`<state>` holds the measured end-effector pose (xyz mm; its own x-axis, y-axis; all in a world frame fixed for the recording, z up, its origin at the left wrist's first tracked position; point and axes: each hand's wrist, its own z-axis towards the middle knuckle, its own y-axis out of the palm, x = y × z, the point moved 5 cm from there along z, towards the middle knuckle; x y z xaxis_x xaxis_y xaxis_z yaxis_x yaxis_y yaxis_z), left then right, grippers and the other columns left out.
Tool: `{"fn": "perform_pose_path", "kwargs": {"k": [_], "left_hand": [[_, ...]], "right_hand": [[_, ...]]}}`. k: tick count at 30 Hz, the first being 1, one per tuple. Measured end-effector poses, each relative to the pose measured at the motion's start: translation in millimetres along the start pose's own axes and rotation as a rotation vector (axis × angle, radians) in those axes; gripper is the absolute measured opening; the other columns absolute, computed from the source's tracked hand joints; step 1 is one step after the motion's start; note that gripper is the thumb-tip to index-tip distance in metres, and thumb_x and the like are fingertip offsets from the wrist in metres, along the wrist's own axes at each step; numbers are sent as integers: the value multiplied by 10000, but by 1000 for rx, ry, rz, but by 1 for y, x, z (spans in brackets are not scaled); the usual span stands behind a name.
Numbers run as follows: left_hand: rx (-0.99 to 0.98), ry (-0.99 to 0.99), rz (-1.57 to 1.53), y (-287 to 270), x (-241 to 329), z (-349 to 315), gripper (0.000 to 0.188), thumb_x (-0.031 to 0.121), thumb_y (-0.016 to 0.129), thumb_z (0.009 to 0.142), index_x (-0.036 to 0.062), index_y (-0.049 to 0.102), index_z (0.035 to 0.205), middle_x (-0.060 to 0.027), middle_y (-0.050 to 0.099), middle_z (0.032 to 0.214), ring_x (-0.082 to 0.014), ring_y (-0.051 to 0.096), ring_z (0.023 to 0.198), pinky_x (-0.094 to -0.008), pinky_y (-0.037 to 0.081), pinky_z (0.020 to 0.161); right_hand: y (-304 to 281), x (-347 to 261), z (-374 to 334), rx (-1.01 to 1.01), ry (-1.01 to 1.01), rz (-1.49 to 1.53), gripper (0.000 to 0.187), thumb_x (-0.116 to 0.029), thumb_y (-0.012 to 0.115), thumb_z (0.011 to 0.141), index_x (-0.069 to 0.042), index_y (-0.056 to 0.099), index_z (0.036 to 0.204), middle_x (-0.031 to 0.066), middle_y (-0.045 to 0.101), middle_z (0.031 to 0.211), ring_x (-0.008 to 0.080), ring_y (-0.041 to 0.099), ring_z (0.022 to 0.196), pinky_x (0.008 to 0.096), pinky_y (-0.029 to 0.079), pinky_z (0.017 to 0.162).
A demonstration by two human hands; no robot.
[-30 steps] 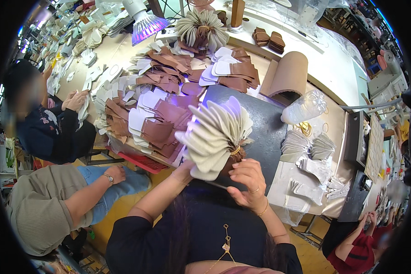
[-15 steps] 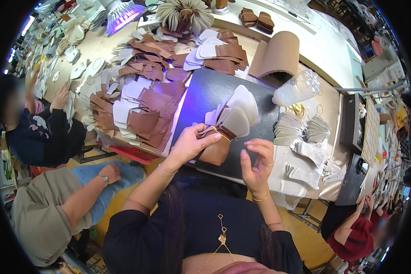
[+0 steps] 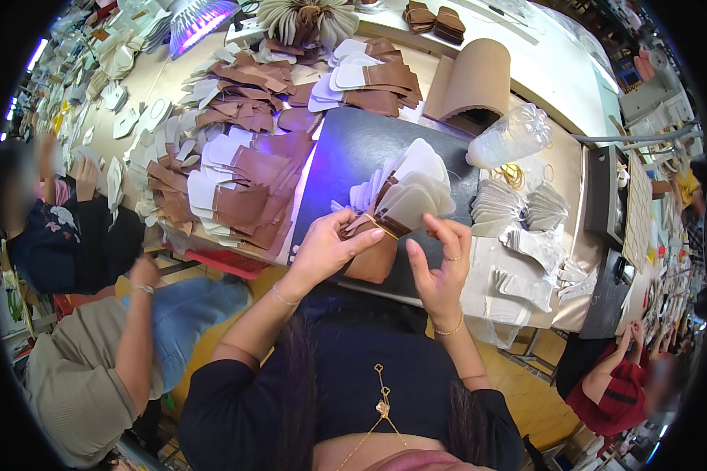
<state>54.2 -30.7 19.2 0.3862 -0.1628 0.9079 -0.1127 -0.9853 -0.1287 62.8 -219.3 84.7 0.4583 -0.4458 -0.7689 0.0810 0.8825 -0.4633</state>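
Observation:
My left hand (image 3: 327,250) is closed around a bundle of brown leather pieces (image 3: 374,264), its thumb lying over the front. A thin yellow rubber band (image 3: 386,230) circles the bundle at its middle. From the upper end, pale rounded tips (image 3: 418,184) spread out like a fan above the black cutting mat (image 3: 346,149). My right hand (image 3: 443,271) is just right of the bundle with thumb and fingers apart, holding nothing. Its index fingertip is close to the lower edge of the fan; whether it touches I cannot tell.
Piles of brown-and-white pieces (image 3: 239,184) cover the table to the left. At right are a clear plastic bottle (image 3: 511,135), yellow rubber bands (image 3: 511,176) and fanned pale stacks (image 3: 496,206). A curved brown block (image 3: 473,82) stands behind. A person in beige (image 3: 86,353) sits close on my left.
The pale tips have spread wider. My right hand has shifted slightly left and up toward them. On the left, the neighbour's arm has moved away from their lap toward the table.

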Motion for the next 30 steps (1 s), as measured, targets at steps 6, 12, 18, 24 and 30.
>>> {"fn": "perform_pose_path", "kwargs": {"k": [6,12,18,24,30], "left_hand": [[10,25,-163,-3,8,-3,419,391,722,863,-9,662,972,26,591,781,-49,488,709,-245,414,626],[-140,-95,-652,5,5,-6,502,404,646,918,-9,603,1202,-71,649,1093,-110,605,962,-268,489,861],[-358,-52,-789,8,-2,-9,524,382,599,953,-5,545,1302,-46,592,1249,-113,525,1138,-268,391,1003],[-435,-205,-659,9,-44,-12,508,371,615,945,-9,566,1279,-49,609,1223,-124,506,1163,-296,374,1013],[-454,-327,-750,9,-62,-27,514,295,744,850,-33,587,1214,-50,635,1110,-135,533,1087,-306,414,945]], "right_hand": [[9,2,1,-24,-10,-65,431,-27,749,779,-43,599,1182,122,555,1032,250,559,916,328,470,785],[12,-5,6,-34,-7,-1,107,8,692,815,-21,634,900,129,612,877,265,593,817,346,480,755],[19,-10,13,-202,-42,-59,119,8,655,848,2,655,967,133,640,922,276,625,821,356,497,761],[26,-3,3,-489,32,-105,102,20,671,810,1,635,904,126,628,873,307,623,794,363,492,731],[26,-10,1,-635,-14,-139,118,13,694,781,-6,628,877,119,626,833,296,606,733,373,487,752]]}}
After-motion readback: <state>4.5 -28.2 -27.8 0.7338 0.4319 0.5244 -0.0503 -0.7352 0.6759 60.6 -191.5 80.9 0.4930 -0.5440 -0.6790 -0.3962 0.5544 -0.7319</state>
